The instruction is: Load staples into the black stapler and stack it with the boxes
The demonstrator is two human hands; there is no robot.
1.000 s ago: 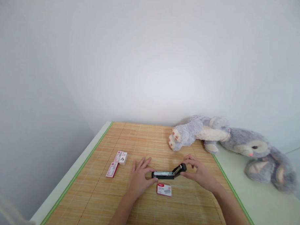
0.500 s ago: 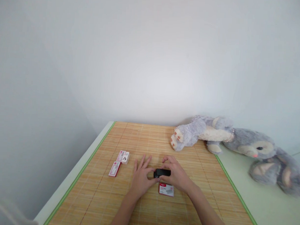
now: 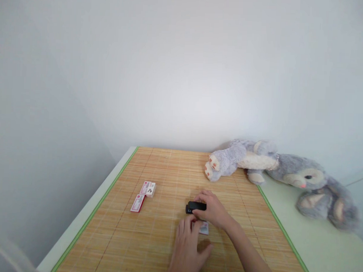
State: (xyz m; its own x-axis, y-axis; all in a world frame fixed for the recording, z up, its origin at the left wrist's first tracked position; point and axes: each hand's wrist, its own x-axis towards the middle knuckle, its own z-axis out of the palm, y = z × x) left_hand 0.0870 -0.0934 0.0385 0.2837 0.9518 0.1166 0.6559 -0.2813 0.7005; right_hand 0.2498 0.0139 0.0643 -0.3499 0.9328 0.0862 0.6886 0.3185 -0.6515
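A black stapler-like object (image 3: 196, 206) lies on the bamboo mat, and the fingers of my right hand (image 3: 211, 209) are closed around its right end. Just below it, my left hand (image 3: 189, 243) reaches over a small red and white box (image 3: 204, 228), thumb spread away from the other fingers. My left hand covers much of that box; whether its fingertips touch it, I cannot tell.
Small red and white boxes (image 3: 137, 203) lie left of centre, a white one (image 3: 150, 189) among them. A grey plush rabbit (image 3: 258, 160) stretches from the mat's back right onto the pale table (image 3: 329, 252). A wall stands behind.
My left hand has left the black object's left end, moving down and right over the box. My right hand has stayed on the black object. The view has shifted slightly.
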